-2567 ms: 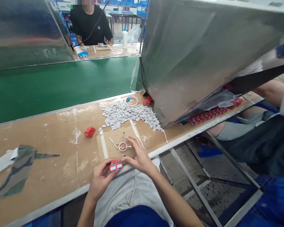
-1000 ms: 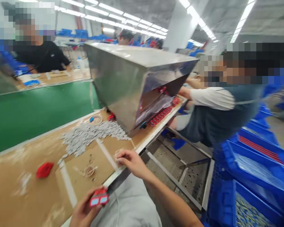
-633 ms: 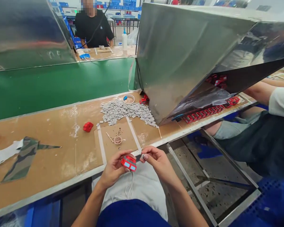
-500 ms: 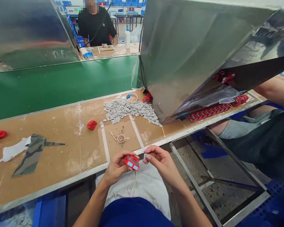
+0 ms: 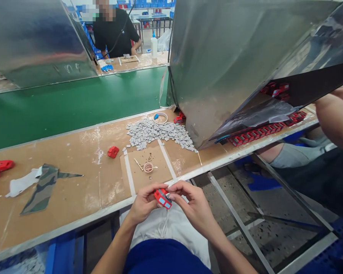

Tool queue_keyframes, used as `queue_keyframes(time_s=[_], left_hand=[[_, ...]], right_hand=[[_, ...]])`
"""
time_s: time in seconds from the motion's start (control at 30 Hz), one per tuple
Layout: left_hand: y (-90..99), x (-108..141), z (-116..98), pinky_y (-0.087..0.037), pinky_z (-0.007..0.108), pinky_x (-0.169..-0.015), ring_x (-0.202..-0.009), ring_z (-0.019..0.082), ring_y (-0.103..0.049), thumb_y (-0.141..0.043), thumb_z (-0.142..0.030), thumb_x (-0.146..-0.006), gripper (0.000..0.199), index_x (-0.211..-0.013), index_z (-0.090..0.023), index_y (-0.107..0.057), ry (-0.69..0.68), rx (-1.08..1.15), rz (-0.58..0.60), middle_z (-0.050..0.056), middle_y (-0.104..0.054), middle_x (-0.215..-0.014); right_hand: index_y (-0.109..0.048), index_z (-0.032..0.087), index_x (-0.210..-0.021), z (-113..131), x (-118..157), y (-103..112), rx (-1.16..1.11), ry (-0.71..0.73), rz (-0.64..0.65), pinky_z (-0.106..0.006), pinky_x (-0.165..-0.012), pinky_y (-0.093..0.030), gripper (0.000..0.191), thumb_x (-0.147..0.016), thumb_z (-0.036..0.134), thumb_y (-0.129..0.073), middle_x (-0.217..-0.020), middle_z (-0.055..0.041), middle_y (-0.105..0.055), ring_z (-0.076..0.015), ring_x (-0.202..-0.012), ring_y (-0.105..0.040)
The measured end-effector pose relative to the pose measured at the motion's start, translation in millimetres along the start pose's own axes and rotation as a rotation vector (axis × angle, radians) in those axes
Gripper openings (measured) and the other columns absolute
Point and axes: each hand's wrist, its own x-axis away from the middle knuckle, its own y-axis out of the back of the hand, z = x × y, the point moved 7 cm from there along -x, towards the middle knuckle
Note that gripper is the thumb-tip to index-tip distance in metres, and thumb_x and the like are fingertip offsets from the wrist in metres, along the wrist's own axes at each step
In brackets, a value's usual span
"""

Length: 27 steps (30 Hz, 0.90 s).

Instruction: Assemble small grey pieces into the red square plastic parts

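My left hand (image 5: 142, 202) is closed around a small red toy car (image 5: 163, 199) with pale blue windows and a dark grey top, held above my lap at the table's front edge. From the other side, my right hand (image 5: 192, 199) pinches a small grey piece (image 5: 168, 195) against the top of the car. Fingertips mostly cover that piece. Beyond both hands, a heap of flat grey pieces (image 5: 148, 131) lies on the table (image 5: 85, 182). A small cup (image 5: 148, 167) with a thin stick in it stands nearer, on a taped cardboard sheet.
A large metal hood (image 5: 223, 68) rises at the right, with a row of red toy cars (image 5: 257, 133) beneath it. Camouflage cloth (image 5: 41, 190) and red parts (image 5: 1, 165) lie left. One co-worker sits opposite; another person's arm (image 5: 335, 121) is at right.
My right hand has moved left with the small grey piece and now touches the toy car. The car stays in my left hand. The view has shifted slightly.
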Motion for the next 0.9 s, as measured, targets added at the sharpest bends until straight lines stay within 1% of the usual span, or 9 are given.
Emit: queue_keyframes(time_s=[0.13, 0.3, 0.43, 0.57, 0.7, 0.77, 0.9], left_hand=[[-3.4, -1, -1, -0.058, 0.027, -0.076, -0.082, 0.019, -0.067, -0.096, -0.05, -0.063, 0.053, -0.104, -0.019, -0.082, 0.017, 0.024, 0.011, 0.008, -0.073, -0.093], [-3.0, -1, -2, -0.055, 0.028, -0.073, -0.078, 0.019, -0.065, -0.094, -0.052, -0.064, 0.051, -0.101, -0.018, -0.082, 0.031, -0.043, 0.005, 0.007, -0.07, -0.089], [-1.6, 0, -3, -0.055, 0.028, -0.071, -0.078, 0.02, -0.065, -0.091, -0.055, -0.067, 0.052, -0.102, -0.016, -0.082, 0.026, -0.13, 0.001, 0.008, -0.07, -0.089], [-3.4, 1, -7, -0.056, 0.029, -0.077, -0.084, 0.022, -0.069, -0.089, -0.052, -0.072, 0.047, -0.104, -0.019, -0.082, -0.032, -0.219, 0.007, 0.009, -0.074, -0.092], [-7.5, 1, -10, -0.057, 0.03, -0.08, -0.086, 0.023, -0.07, -0.087, -0.052, -0.075, 0.044, -0.106, -0.021, -0.082, -0.077, -0.264, 0.026, 0.01, -0.077, -0.095], [-8.3, 1, -12, -0.057, 0.03, -0.08, -0.087, 0.024, -0.071, -0.086, -0.053, -0.075, 0.044, -0.106, -0.021, -0.082, -0.085, -0.272, 0.027, 0.01, -0.078, -0.096], [-8.4, 1, -15, -0.058, 0.03, -0.079, -0.087, 0.024, -0.073, -0.087, -0.056, -0.073, 0.047, -0.105, -0.022, -0.082, -0.074, -0.244, 0.022, 0.01, -0.078, -0.097]], right_hand=[[-0.073, 0.021, -0.084, 2, 2, 0, 0.065, 0.05, 0.013, -0.024, -0.069, -0.052, 0.009, -0.092, 0.021, -0.069, -0.081, -0.0024, -0.073, -0.0154, -0.074, -0.067], [-0.068, 0.021, -0.081, 8, 3, -1, 0.159, 0.058, 0.087, -0.026, -0.07, -0.048, 0.017, -0.097, 0.021, -0.062, -0.08, -0.0027, -0.067, -0.0161, -0.075, -0.061], [-0.066, 0.021, -0.078, 9, 5, 0, 0.188, 0.061, 0.06, -0.025, -0.065, -0.046, 0.02, -0.097, 0.021, -0.062, -0.077, -0.002, -0.062, -0.0157, -0.071, -0.058], [-0.065, 0.021, -0.078, 11, 9, 3, 0.193, 0.078, 0.039, -0.024, -0.063, -0.044, 0.021, -0.098, 0.019, -0.059, -0.076, -0.001, -0.059, -0.0148, -0.069, -0.056], [-0.064, 0.021, -0.081, 10, 9, 4, 0.156, 0.053, 0.093, -0.025, -0.07, -0.045, 0.02, -0.099, 0.02, -0.059, -0.082, -0.0017, -0.062, -0.0151, -0.077, -0.06], [-0.066, 0.021, -0.083, 9, 8, 6, 0.129, 0.039, 0.097, -0.026, -0.074, -0.047, 0.017, -0.099, 0.021, -0.06, -0.086, -0.0025, -0.066, -0.0158, -0.081, -0.063], [-0.069, 0.02, -0.086, 6, 6, 6, 0.078, 0.018, 0.129, -0.027, -0.075, -0.049, 0.011, -0.097, 0.021, -0.065, -0.087, -0.003, -0.07, -0.0163, -0.082, -0.065]])
